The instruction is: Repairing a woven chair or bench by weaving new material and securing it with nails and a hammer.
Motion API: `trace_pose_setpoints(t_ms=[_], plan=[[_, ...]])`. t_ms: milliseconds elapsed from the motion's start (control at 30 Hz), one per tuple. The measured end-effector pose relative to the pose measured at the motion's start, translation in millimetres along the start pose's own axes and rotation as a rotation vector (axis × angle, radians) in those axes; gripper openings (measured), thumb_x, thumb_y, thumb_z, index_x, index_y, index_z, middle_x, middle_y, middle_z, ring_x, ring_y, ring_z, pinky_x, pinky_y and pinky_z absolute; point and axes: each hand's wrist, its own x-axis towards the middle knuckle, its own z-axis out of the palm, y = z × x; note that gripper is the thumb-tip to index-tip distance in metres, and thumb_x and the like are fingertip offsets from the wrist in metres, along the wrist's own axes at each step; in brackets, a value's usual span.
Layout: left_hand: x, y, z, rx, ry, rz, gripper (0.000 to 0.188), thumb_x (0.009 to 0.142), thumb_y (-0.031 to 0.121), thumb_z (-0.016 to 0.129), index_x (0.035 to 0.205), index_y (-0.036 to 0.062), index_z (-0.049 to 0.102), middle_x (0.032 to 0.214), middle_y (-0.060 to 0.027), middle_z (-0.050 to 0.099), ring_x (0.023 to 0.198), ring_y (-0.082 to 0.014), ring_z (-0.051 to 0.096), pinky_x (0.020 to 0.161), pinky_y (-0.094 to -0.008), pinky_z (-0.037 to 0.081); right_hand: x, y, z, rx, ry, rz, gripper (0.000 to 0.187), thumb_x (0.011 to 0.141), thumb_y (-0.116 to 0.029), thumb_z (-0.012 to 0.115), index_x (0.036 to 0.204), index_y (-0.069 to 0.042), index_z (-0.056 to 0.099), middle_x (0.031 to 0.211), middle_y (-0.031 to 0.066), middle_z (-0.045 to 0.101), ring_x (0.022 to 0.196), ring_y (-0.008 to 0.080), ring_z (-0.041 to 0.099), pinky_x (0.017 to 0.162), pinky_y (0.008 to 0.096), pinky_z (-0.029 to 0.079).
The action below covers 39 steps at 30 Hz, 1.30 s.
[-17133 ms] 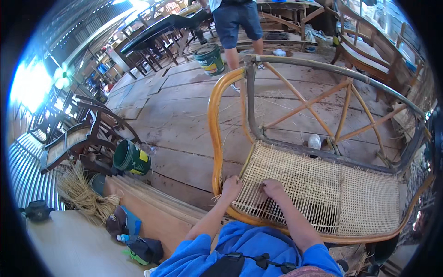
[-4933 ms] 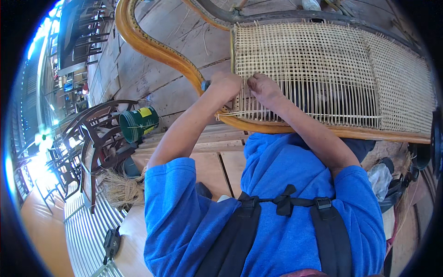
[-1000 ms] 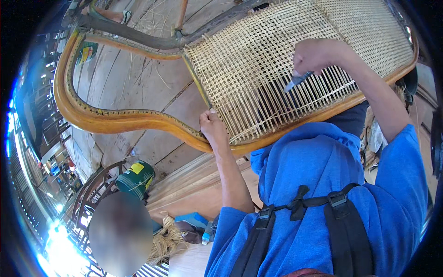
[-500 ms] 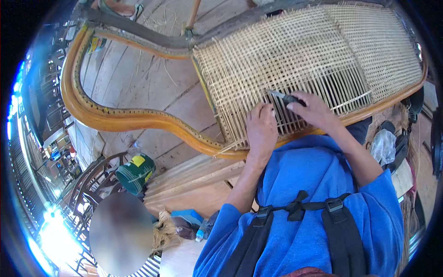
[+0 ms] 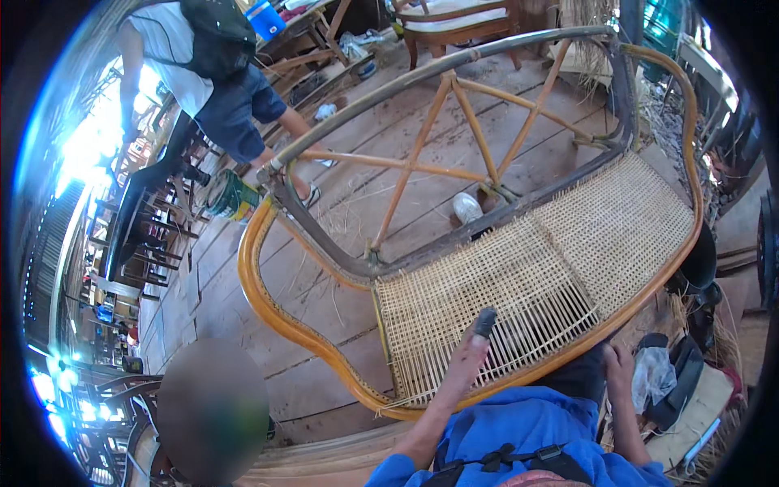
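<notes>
My left hand (image 5: 466, 362) is closed around a small tool with a dark handle (image 5: 485, 322), its end pointing away from me; the blade does not show. The hand is over the woven cane seat (image 5: 462, 284), whose near middle part has open strands with gaps between them. The seat sits in a curved orange-brown rattan bench frame (image 5: 300, 329). Off to the right, my right hand (image 5: 619, 369) is lowered beside the near rail, apart from the cane. Its fingers look slightly spread, with nothing visible in them.
A clear plastic bag (image 5: 654, 375) and dark straps lie right of my right hand. Crossed rattan poles (image 5: 411, 165) brace the bench's far side. A person with a black backpack (image 5: 217, 36) stands at the far left, near a green bucket (image 5: 223, 195). Plank flooring (image 5: 235, 276) extends left.
The dark-handled tool has passed from my right hand to my left. My right hand has left the cane and dropped to the right. The view has tilted up, bringing in a person.
</notes>
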Motion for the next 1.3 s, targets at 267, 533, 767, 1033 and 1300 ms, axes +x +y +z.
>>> trace_pose_setpoints(t_ms=[267,533,767,1033,1300], plan=[[6,7,19,-0.598,0.008,0.050,0.031,0.090,0.020,0.049,0.115,0.0035,0.044,0.098,-0.0067,0.056,0.085,-0.0181,0.056,0.081,-0.0343,0.045,-74,179,-33,-0.546,0.198,-0.028,0.023,0.088,-0.022,0.045,0.089,0.000,0.051,0.069,0.0166,0.052,0.063,0.0321,0.051,0.059,0.0396,0.040],[13,18,8,-0.476,0.097,0.179,0.030,0.087,0.010,0.052,0.115,0.0004,0.043,0.100,-0.0046,0.054,0.088,-0.0103,0.048,0.084,-0.0240,0.038,-85,189,-29,-0.449,0.311,-0.022,0.023,0.088,-0.022,0.043,0.091,0.000,0.050,0.072,0.0188,0.053,0.067,0.0349,0.052,0.062,0.0403,0.040],[3,30,-13,0.044,0.314,0.263,0.040,0.083,0.008,0.055,0.119,-0.0014,0.039,0.096,-0.0046,0.052,0.081,-0.0096,0.049,0.075,-0.0224,0.041,-94,170,-35,-0.403,0.401,-0.010,0.023,0.089,-0.022,0.042,0.092,0.000,0.050,0.075,0.0205,0.054,0.070,0.0370,0.052,0.065,0.0409,0.040],[22,45,-55,0.050,0.503,0.329,0.027,0.076,-0.005,0.050,0.101,0.0014,0.042,0.085,-0.0045,0.049,0.067,-0.0138,0.053,0.062,-0.0258,0.046,-18,-56,-61,0.034,-0.422,0.021,0.032,0.078,-0.018,0.056,0.106,0.000,0.053,0.065,0.0028,0.053,0.058,0.0082,0.053,0.053,0.0239,0.043],[35,43,-64,-0.481,0.405,0.338,0.038,0.078,-0.003,0.053,0.112,0.0091,0.043,0.087,-0.0073,0.054,0.074,-0.0180,0.056,0.069,-0.0305,0.047,28,-70,32,-0.499,-0.914,-0.065,0.028,0.076,-0.025,0.061,0.087,-0.002,0.052,0.067,0.0130,0.053,0.062,0.0267,0.054,0.057,0.0353,0.042]])
